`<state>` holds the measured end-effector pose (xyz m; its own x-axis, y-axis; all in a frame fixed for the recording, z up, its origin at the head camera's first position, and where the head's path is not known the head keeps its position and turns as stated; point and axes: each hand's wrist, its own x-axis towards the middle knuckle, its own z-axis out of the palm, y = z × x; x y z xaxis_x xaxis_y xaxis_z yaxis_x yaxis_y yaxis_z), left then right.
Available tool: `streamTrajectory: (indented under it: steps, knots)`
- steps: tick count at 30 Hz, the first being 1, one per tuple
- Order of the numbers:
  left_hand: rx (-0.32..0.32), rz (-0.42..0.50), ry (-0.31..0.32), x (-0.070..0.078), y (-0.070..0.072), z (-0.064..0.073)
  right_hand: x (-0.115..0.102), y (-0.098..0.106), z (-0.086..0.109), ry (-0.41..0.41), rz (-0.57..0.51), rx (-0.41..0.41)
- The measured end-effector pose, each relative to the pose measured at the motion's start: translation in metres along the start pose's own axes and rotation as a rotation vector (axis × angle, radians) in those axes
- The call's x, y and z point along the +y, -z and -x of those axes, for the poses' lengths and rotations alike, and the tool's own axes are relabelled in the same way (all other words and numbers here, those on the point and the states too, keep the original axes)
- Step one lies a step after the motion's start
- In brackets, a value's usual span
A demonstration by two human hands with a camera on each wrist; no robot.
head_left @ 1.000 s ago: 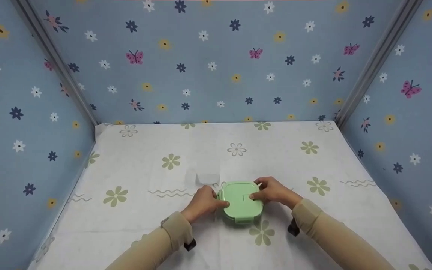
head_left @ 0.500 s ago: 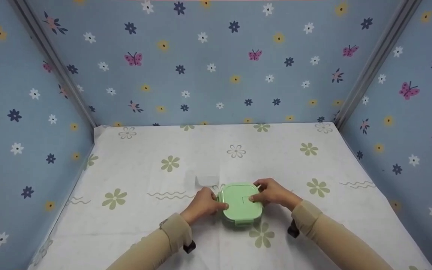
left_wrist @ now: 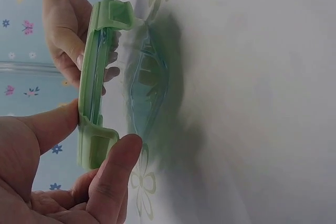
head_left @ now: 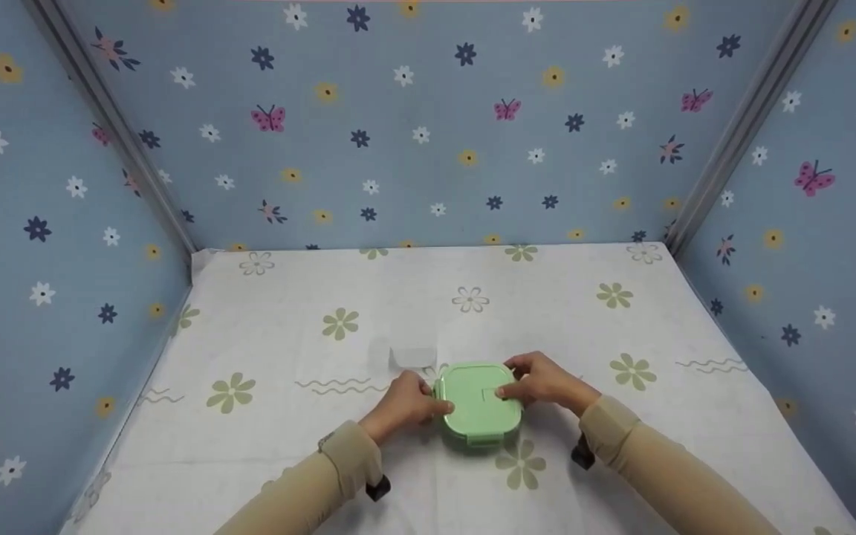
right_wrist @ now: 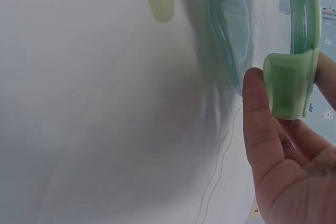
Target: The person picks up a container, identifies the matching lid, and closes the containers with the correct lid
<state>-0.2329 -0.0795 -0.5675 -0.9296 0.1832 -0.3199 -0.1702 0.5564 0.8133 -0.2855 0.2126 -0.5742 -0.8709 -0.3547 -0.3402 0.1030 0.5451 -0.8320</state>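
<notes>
A food container with a light green snap lid (head_left: 465,423) sits low over the cloth in front of me. Its clear, bluish body (left_wrist: 149,95) shows beneath the lid in both wrist views. My left hand (head_left: 402,405) holds the container's left side, thumb on the lid's top edge and fingers by a side clasp (left_wrist: 100,148). Opposite it, my right hand (head_left: 545,380) grips the right side, thumb on the lid and a fingertip at another clasp (right_wrist: 286,82). The clasps hang downward from the lid's edge. A front clasp (head_left: 484,439) faces me.
Just behind the container stands a small, clear, see-through object (head_left: 413,357). A white cloth (head_left: 272,438) with green flowers covers the table. Blue flowered walls (head_left: 428,171) enclose its back and sides, with grey posts (head_left: 131,145) at the rear corners.
</notes>
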Motion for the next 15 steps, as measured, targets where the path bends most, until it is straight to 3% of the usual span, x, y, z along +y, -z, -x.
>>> streamTrajectory:
  steps: [8,9,15]
  knots:
    - [0.003,0.047,0.02,-0.004,0.0,0.0,0.001,0.0,-0.002,0.012,0.075,0.02]
    - [0.002,0.05,-0.009,-0.015,-0.002,-0.009,0.001,0.0,-0.002,0.013,0.08,0.021]
    - [-0.004,0.068,-0.036,-0.017,-0.001,-0.01,-0.001,0.001,0.001,0.017,0.062,0.001]
